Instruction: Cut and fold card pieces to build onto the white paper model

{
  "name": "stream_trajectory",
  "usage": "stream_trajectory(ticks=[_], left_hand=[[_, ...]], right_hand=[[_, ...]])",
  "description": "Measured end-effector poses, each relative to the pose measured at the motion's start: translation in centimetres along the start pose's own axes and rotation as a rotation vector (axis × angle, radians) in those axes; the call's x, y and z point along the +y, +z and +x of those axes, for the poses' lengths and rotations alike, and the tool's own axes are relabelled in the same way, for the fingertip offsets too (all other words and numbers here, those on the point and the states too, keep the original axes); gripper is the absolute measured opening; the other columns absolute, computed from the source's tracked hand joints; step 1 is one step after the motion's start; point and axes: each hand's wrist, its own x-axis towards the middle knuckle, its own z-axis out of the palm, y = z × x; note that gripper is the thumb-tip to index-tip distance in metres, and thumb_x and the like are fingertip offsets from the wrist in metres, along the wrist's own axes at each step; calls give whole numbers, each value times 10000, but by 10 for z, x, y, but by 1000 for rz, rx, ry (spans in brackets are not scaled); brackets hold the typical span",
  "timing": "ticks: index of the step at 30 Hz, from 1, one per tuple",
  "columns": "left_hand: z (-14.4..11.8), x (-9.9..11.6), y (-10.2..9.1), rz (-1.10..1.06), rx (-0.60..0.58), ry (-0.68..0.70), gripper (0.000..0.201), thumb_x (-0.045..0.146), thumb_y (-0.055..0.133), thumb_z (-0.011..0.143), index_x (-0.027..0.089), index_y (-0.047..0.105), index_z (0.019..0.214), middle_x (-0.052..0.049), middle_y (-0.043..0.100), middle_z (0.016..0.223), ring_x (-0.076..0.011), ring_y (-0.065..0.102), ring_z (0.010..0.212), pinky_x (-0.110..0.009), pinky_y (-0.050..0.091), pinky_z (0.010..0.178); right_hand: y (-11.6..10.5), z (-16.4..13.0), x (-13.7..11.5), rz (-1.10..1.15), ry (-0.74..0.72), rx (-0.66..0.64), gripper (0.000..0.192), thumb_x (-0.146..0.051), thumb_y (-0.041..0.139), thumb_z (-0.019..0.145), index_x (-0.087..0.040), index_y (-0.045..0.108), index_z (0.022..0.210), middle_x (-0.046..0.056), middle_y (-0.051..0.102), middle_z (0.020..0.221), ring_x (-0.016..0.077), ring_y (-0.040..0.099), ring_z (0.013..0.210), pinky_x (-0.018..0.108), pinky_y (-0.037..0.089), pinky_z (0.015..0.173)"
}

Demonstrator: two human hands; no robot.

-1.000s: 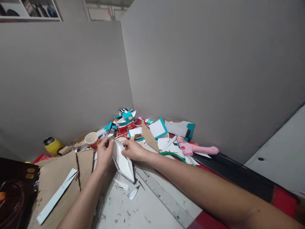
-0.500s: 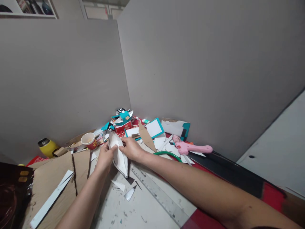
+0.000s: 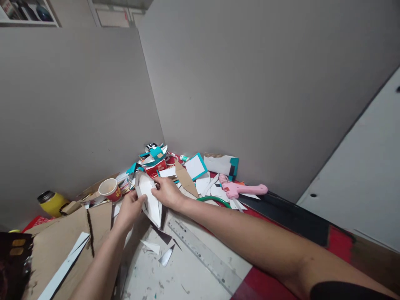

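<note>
Between my two hands is a white paper boat-like shape [image 3: 150, 199], long and pointed at its lower end, with folded-up sides. My left hand [image 3: 133, 206] pinches its left edge, thumb on the inside face. On the opposite edge, my right hand [image 3: 166, 192] grips with the thumb inside and the fingers partly hidden behind. The shape is held tilted above the white work surface [image 3: 168, 283]. Just below it lie small paper offcuts [image 3: 167, 255]. A clear ruler [image 3: 203, 254] rests to the right, under my right forearm.
Cardboard [image 3: 59, 246] with a white strip [image 3: 64, 266] covers the left side. Behind it stand a paper cup [image 3: 110, 189] and a yellow bottle [image 3: 52, 203]. A pink glue gun [image 3: 242, 188], green hoop [image 3: 215, 200] and paper scraps lie at the right. Grey partitions [image 3: 250, 83] enclose the back.
The camera view has turned a little to the right, so things appear shifted left. Both hands keep hold of the paper shape, whose inner face shows slightly more openly.
</note>
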Motion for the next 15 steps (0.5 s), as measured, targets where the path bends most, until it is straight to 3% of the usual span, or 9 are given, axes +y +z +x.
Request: stream_trajectory(ticks=[4, 8, 12, 15], left_hand=[[1, -4, 2, 62, 24, 61, 320, 313, 666, 667, 108, 687, 912, -95, 754, 805, -281, 686, 850, -345, 512, 716], [1, -5, 5, 120, 71, 108, 311, 312, 655, 675, 111, 689, 910, -93, 749, 769, -307, 675, 878, -338, 505, 682], [2, -7, 7, 154, 76, 144, 333, 325, 612, 704, 111, 686, 948, -88, 747, 788, -295, 673, 837, -332, 497, 670], [1, -7, 10, 178, 56, 168, 317, 324, 603, 711, 123, 689, 940, -80, 747, 820, -281, 664, 824, -327, 489, 687]], right_hand=[[0, -1, -2, 15, 27, -15, 193, -220, 610, 730, -158, 670, 903, 66, 708, 847, 199, 614, 763, 260, 418, 661], [-1, -1, 0, 36, 44, -27, 300, -199, 617, 727, -156, 650, 1022, 90, 708, 978, 227, 631, 878, 283, 441, 748], [-1, 0, 1, 57, 67, -26, 295, -241, 612, 758, -154, 647, 1038, 101, 705, 997, 245, 632, 914, 308, 446, 784], [0, 1, 0, 76, 84, -14, 395, -332, 642, 762, -138, 619, 1105, 130, 679, 1088, 267, 612, 992, 333, 444, 825]])
